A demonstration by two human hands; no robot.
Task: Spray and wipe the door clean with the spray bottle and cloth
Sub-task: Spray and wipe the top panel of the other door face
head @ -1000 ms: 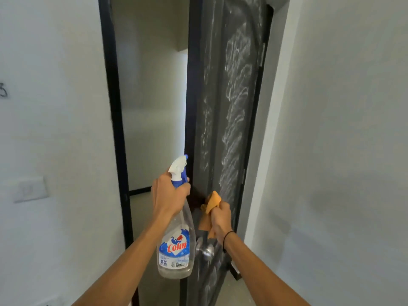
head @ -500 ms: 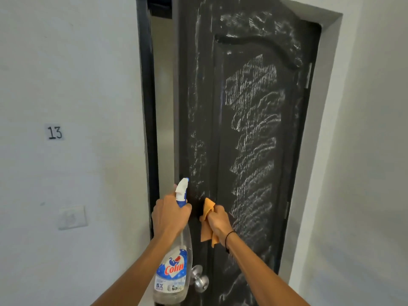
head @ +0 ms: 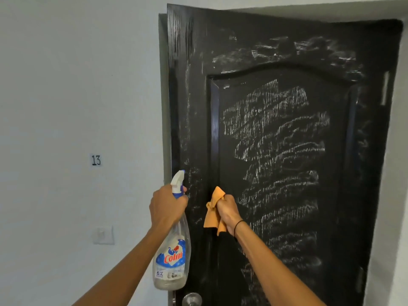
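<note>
Streaking black arched-panel door (head: 276,151)

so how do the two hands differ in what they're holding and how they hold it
The left hand grips the neck of the spray bottle, which hangs upright below it, nozzle toward the door. The right hand holds a bunched orange cloth, its ends sticking out above and below the fist. The right wrist wears a thin dark band; the left wrist is bare. Both are raised in front of the streaked door.
</note>
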